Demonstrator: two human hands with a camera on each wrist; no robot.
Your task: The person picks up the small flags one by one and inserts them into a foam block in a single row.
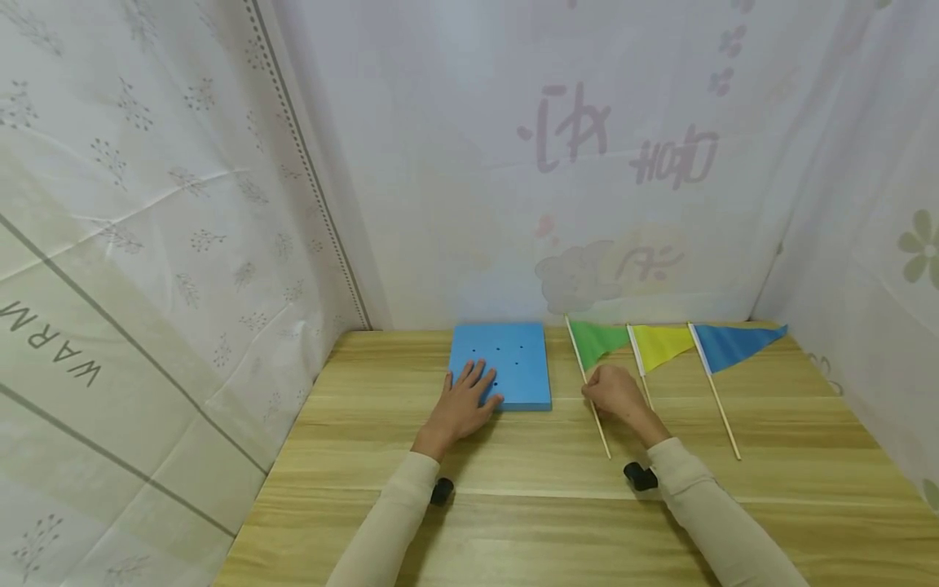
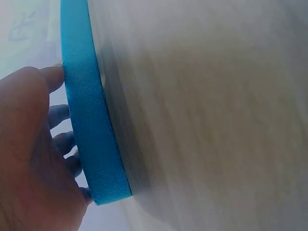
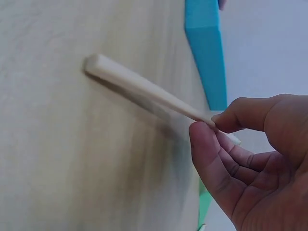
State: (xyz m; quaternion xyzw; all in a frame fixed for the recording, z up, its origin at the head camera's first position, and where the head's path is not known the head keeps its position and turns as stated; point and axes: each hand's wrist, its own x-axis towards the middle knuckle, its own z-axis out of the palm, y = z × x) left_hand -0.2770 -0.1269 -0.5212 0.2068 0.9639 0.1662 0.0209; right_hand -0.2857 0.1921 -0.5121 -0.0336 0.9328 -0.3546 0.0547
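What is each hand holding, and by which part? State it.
The right hand pinches the green flag by its wooden stick, between thumb and forefinger. The left hand holds nothing; it rests flat on the blue foam board.

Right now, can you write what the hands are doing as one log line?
left hand: flat on blue foam board | right hand: pinching green flag's stick | yellow flag, blue flag: lying on table

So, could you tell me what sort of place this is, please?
Probably a small makeshift recording booth: a wooden table is walled on three sides by printed fabric sheets, with only a blue foam board and three small flags laid out, the green flag pinched by the right hand.
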